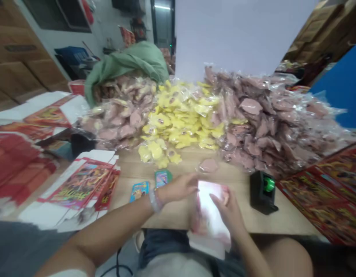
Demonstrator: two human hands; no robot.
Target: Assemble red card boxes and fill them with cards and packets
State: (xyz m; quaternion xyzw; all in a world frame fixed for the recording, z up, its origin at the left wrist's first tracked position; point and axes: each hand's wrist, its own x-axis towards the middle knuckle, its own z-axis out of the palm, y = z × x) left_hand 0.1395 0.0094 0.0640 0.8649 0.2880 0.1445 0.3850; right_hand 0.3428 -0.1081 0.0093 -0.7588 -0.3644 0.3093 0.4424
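The black tape dispenser point(263, 192) with its green roll stands on the wooden table point(172, 215), and everything else sits in relation to it. Just left of the dispenser, at the table's near edge, both hands meet on a glossy packet point(212, 219) – pinkish, shiny, blurred by glare. The right hand point(231, 213) grips the packet's side nearest the dispenser, thumb laid across its face. The left hand point(179, 187) touches the packet's far corner, away from the dispenser, fingers stretched out; whether they pinch it I cannot tell. Further left of the dispenser lie two small cards point(139, 191) and flat printed cartons point(80, 184). Behind the dispenser rise heaps of bagged pink pieces point(267, 123) and yellow pieces point(178, 119) – touching each other.
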